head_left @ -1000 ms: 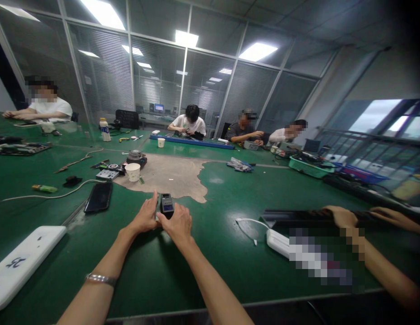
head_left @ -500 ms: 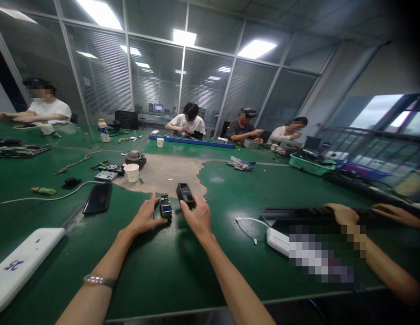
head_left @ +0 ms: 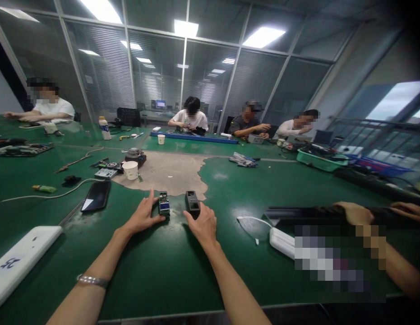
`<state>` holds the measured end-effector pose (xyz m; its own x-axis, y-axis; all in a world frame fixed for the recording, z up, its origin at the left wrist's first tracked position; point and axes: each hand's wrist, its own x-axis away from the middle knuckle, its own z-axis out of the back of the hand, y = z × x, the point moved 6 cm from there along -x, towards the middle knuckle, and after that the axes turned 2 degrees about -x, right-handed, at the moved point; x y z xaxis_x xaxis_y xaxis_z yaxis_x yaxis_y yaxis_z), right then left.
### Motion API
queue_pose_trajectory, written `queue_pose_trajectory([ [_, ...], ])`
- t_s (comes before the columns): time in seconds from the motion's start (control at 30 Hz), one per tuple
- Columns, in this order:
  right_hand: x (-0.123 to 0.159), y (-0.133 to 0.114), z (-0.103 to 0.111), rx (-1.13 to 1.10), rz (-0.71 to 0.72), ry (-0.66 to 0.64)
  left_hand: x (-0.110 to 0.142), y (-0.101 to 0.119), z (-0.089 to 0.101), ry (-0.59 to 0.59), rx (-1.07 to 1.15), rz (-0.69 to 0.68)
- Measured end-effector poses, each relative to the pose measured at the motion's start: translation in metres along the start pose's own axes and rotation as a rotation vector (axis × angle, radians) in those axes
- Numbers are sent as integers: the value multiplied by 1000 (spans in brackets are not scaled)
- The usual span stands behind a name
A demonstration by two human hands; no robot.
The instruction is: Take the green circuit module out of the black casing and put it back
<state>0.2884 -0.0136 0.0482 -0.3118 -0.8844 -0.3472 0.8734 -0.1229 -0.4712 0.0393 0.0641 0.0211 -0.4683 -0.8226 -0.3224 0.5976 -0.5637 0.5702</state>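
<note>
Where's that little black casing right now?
In the head view, the black casing is near the middle, in the right hand, just right of the small circuit board at the left hand.

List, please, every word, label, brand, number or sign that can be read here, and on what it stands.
"25", as it seems, in dark slanted strokes on the long white plastic case with rounded corners.
Too small to read: the blue-and-white label on the small white bottle.
Too blurred to read: any marks on the narrow green circuit board with a blue part or the black rectangular housing.
</note>
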Motion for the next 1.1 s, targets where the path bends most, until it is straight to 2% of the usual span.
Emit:
queue_pose_trajectory([
  [0.43,0,1,-4,-59,41,8,2,8,4,-47,-44,42],
  [0.53,2,6,-2,-169,-17,23,3,6,4,-37,-33,45],
  [0.63,1,4,1,-389,-76,33,3,2,3,-22,-18,33],
  [0.73,-1,-15,6,-535,-64,43,2,-3,1,-13,-12,27],
  [0.87,-2,-57,9,-553,43,14,2,-6,-1,-3,-17,23],
  [1.1,6,-109,0,-198,80,-35,1,-11,-4,16,24,16],
])
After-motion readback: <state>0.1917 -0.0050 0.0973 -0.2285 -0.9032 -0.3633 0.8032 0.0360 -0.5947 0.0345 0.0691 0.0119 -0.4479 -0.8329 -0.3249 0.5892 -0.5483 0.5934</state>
